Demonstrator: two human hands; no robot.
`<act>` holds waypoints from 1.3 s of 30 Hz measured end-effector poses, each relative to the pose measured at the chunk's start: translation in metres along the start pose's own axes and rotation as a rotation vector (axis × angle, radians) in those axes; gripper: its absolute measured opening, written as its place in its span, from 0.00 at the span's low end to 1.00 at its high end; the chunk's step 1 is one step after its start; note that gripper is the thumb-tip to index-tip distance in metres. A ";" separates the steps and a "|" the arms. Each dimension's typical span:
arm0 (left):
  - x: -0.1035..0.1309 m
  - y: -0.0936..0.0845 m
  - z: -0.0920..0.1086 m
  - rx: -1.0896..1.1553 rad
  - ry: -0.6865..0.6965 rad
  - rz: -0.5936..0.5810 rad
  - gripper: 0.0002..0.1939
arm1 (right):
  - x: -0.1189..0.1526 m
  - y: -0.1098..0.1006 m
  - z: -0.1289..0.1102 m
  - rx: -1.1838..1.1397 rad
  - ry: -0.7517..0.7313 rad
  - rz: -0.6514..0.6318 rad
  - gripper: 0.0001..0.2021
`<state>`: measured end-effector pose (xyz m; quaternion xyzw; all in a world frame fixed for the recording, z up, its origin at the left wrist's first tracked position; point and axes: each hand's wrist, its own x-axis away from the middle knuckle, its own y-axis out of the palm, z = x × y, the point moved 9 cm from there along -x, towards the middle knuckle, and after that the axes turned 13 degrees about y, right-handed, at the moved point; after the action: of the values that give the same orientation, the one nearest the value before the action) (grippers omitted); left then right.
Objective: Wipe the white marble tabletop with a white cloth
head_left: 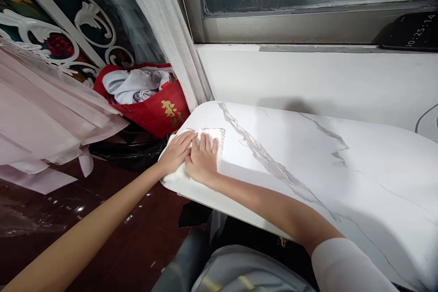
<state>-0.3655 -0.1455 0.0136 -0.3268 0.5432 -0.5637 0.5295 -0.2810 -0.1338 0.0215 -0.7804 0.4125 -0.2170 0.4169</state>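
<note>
A small white cloth (220, 138) with a patterned edge lies spread on the left end of the white marble-patterned table (308, 164). My left hand (176, 153) rests flat on the cloth's left side, fingers stretched out. Beside it, my right hand (202, 159) presses flat on the cloth with its fingers a little apart. The two hands touch or nearly touch near the fingertips and thumb. Parts of the cloth are hidden under both palms.
Past the table's left end stands a red bag (150, 107) holding pale fabric, above a black plastic bag (130, 153). Pink draped fabric (51, 105) hangs at left, near a light curtain (160, 18). A dark phone (410, 32) showing digits sits on the window ledge.
</note>
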 end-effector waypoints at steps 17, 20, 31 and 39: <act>-0.082 0.023 -0.003 -0.008 -0.034 0.011 0.24 | -0.050 -0.039 0.052 0.058 0.001 0.180 0.27; -0.148 0.035 -0.009 0.034 -0.006 0.019 0.22 | -0.090 -0.059 0.087 0.151 0.087 0.270 0.27; -0.240 0.051 -0.006 0.038 0.008 0.026 0.23 | -0.146 -0.095 0.144 0.232 0.165 0.371 0.26; -0.212 0.052 0.017 0.011 0.015 -0.009 0.23 | -0.110 -0.091 0.138 0.271 0.156 0.342 0.27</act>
<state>-0.2888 0.0599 0.0110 -0.3221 0.5426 -0.5715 0.5246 -0.2072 0.0506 0.0202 -0.6169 0.5370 -0.2560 0.5154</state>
